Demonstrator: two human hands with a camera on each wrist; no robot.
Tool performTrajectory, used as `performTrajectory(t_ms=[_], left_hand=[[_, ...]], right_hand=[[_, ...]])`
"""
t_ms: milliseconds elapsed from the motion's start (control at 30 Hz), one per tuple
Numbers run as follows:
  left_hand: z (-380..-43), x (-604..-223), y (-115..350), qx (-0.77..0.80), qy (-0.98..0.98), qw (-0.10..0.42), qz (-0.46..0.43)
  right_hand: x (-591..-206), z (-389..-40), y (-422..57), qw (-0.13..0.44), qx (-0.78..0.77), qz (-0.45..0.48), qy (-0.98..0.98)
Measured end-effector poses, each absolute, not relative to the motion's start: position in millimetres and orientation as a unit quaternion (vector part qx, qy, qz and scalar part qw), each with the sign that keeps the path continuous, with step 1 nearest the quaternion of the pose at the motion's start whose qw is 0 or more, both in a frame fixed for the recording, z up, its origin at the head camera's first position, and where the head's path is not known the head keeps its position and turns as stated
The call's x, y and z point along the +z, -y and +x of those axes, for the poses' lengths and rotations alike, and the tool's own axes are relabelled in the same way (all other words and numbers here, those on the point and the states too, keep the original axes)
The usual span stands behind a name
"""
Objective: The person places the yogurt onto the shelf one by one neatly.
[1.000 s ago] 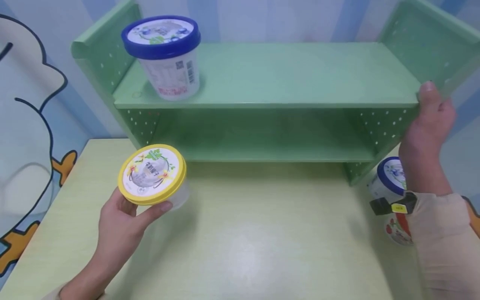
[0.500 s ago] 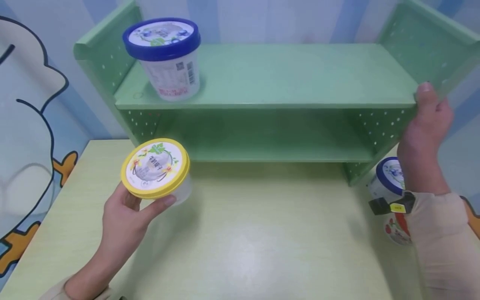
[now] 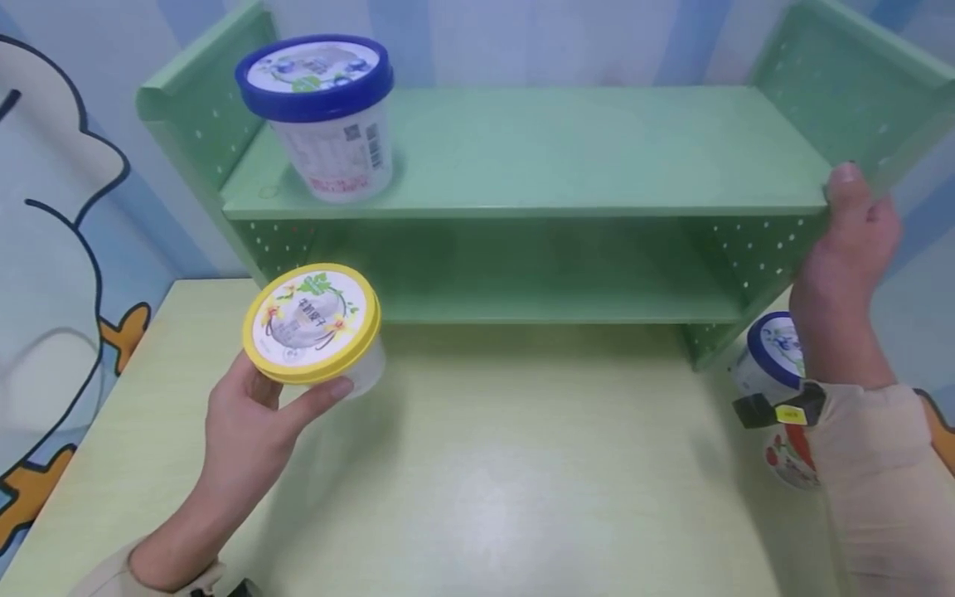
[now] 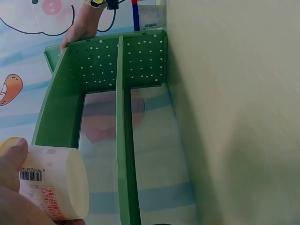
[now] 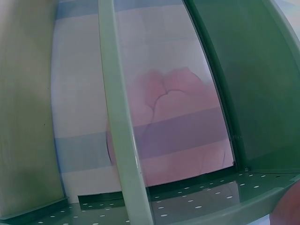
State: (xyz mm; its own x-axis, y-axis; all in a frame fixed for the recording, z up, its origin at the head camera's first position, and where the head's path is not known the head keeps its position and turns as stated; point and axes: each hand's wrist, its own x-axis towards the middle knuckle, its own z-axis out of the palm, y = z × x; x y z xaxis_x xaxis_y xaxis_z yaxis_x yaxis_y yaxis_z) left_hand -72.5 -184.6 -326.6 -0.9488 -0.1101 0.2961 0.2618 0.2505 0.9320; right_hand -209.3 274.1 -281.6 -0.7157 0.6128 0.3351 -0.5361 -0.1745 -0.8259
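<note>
My left hand [image 3: 249,435] holds a tub with a yellow lid [image 3: 313,323], thumb on its near side, tilted above the table and in front of the green shelf [image 3: 567,149]. In the left wrist view that tub [image 4: 58,183] turns its barcode side and white base to the camera. My right hand [image 3: 850,274] grips the shelf's right side panel at the upper board, thumb at the front edge; its other fingers are mostly hidden. A blue-lidded tub [image 3: 332,145] stands upright on the left end of the upper board.
Beyond the shelf's right side, partly behind my right wrist, are another blue-lidded tub [image 3: 772,356] and a tub with red print [image 3: 791,456]. The shelf stands on a pale table [image 3: 485,464] against a blue striped wall [image 3: 597,41]. A cartoon figure [image 3: 52,249] decorates the left wall.
My left hand has raised the yellow-lidded tub slightly, toward the shelf. My right hand keeps its grip on the side panel, and the other tubs have not moved.
</note>
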Motion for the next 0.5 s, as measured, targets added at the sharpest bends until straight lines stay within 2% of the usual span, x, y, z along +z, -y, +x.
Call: performTrajectory(t_ms=[267,500], left_hand=[[-76.7,-324.1,183.1,-0.625,0.764,0.149,-0.051],[-80.0,-321.2,186.6,-0.615,0.774,0.142,-0.047]], right_hand=[[-277.6,-210.6,-272.8,0.382,0.767,-0.056,0.512],[-276.2,-210.7,-272.6,0.383,0.768,-0.036,0.512]])
